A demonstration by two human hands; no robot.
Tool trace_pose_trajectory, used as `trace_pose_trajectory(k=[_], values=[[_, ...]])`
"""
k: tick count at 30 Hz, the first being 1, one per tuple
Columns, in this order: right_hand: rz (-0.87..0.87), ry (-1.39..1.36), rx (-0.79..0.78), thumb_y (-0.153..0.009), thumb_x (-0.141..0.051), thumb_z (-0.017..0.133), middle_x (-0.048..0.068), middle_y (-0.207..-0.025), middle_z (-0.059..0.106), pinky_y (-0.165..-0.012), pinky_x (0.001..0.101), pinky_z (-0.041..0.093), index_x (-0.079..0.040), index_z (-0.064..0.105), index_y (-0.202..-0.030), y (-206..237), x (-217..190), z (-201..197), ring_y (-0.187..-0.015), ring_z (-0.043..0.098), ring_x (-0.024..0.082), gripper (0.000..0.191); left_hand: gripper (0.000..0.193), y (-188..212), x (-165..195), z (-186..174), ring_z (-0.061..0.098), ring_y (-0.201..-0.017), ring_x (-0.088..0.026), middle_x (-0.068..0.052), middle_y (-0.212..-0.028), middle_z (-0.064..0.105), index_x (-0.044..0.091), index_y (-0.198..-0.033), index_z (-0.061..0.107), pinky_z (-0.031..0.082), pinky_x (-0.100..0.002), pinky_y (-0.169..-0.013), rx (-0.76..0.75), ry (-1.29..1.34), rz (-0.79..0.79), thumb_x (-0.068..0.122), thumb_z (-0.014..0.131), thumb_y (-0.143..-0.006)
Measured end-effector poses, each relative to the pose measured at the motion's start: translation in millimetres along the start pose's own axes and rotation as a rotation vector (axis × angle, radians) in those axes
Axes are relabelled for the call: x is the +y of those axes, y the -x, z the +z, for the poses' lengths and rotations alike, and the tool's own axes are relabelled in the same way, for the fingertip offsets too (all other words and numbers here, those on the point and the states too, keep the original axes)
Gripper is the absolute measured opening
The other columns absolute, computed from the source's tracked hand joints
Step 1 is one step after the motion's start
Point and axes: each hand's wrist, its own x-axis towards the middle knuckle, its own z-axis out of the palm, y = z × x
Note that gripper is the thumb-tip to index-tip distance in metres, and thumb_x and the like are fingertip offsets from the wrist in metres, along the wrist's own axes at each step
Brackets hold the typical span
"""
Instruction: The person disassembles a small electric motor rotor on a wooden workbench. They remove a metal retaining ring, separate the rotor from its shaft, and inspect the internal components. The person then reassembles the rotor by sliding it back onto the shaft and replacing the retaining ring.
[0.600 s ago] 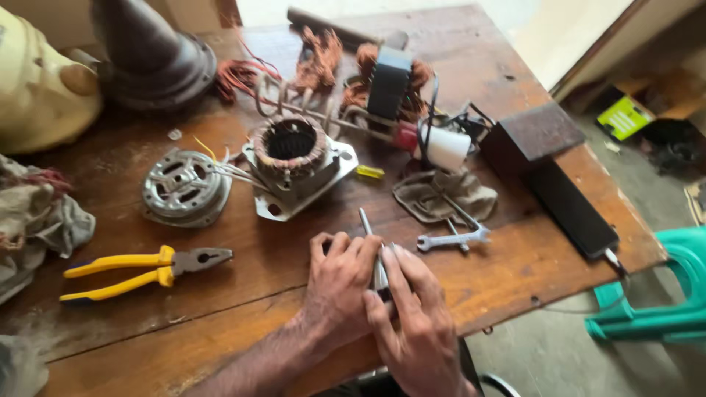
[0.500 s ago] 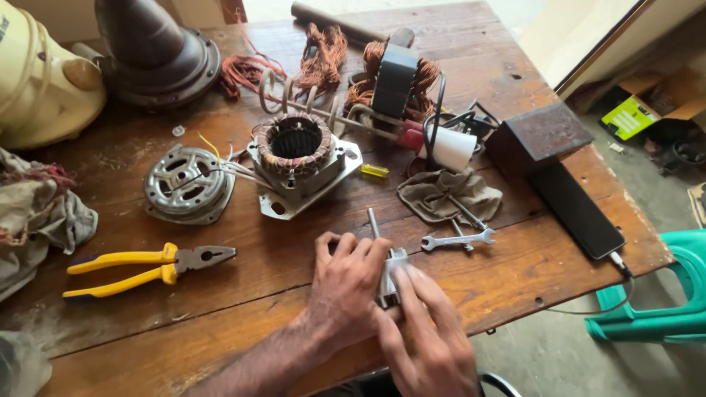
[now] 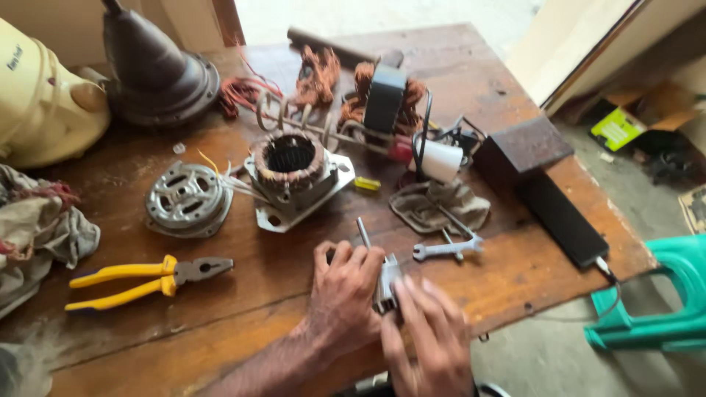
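A rotor (image 3: 382, 276) is being gripped by both the left hand (image 3: 344, 298) and right hand (image 3: 430, 338) near the stator (image 3: 290, 173), probably needing alignment next.

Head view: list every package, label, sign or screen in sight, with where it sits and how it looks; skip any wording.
Cardboard box: on the floor at upper right beyond the table, brown, flaps open.
Green package: in that box's left side, flat and rectangular, bright green with a yellowish patch.
Small dark marking: on the cream appliance housing at far left.
No signs or screens.
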Motion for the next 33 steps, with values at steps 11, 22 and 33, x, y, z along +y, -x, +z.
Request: trace_pose_trajectory(k=[11, 22, 33], values=[[0.034, -0.033, -0.008, -0.09, -0.025, 0.067, 0.012, -0.126, 0.067, -0.107, 0.0448, 0.041, -0.003, 0.067, -0.13, -7, 0, -7, -0.126, 0.058, 0.031, 0.045, 0.062, -3, 0, -9, 0.058, -0.093, -0.033, -0.013, -0.09, 0.062, 0.004, -0.104, 0.059, 0.033, -0.058, -0.093, 0.002, 0.025, 0.046, 0.053, 0.078, -0.071], [0.051, -0.044, -0.047, -0.09, -0.026, 0.069, 0.008, -0.127, 0.068, -0.11, 0.0485, 0.033, -0.005, 0.067, -0.131, -6, 4, -7, -0.135, 0.051, 0.032, 0.046, 0.065, -6, -1, -7, 0.057, -0.095, -0.032, -0.012, -0.094, 0.063, 0.005, -0.109, 0.058, 0.035, -0.055, -0.093, 0.015, 0.022, 0.01, 0.051, 0.078, -0.067], [0.013, -0.055, -0.054, -0.09, -0.028, 0.069, 0.014, -0.137, 0.063, -0.111, 0.0492, 0.03, -0.001, 0.064, -0.133, -2, 3, -4, -0.139, 0.046, 0.036, 0.051, 0.057, -5, -1, 0, 0.059, -0.092, -0.03, -0.011, -0.09, 0.063, 0.005, -0.111, 0.059, 0.036, -0.055, -0.094, -0.028, -0.053, -0.031, 0.043, 0.077, -0.072]])
